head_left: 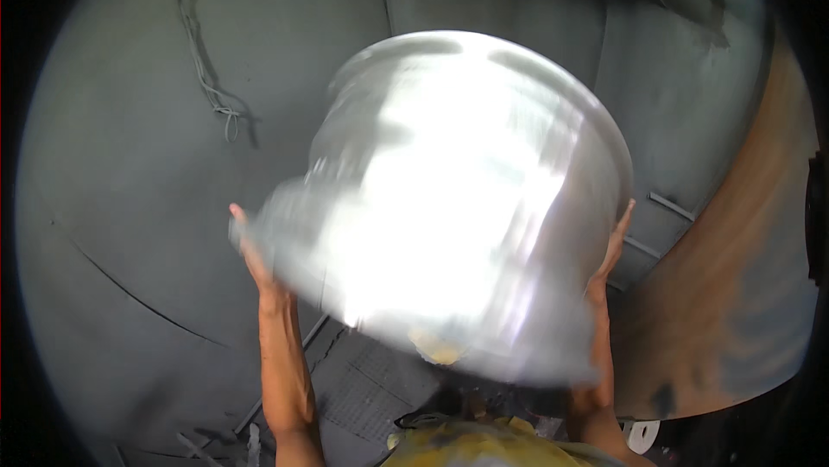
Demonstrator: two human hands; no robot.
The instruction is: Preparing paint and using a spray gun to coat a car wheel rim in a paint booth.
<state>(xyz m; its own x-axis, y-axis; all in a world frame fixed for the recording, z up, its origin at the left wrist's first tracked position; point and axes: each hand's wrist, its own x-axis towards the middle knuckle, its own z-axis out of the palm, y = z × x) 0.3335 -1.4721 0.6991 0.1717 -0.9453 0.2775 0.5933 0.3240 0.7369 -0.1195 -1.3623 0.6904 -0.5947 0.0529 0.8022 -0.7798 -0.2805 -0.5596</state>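
Observation:
A large shiny silver metal vessel [449,173], round with a rolled rim and a wider lower edge, fills the middle of the view, tilted and blurred by motion, with a bright glare across its side. My left hand [250,247] grips it at the lower left, fingers pointing up along its edge. My right hand [615,242] holds it at the right side, fingers stretched up along the curved wall. Parts of both hands' fingers are hidden or blurred against the metal.
Dull grey panels [121,191] surround the vessel, with a looped pale cord [220,109] at upper left. A large curved brownish surface [717,294] stands at right. Short metal strips [669,204] show behind it. A white roll [643,437] and scattered scraps lie low down.

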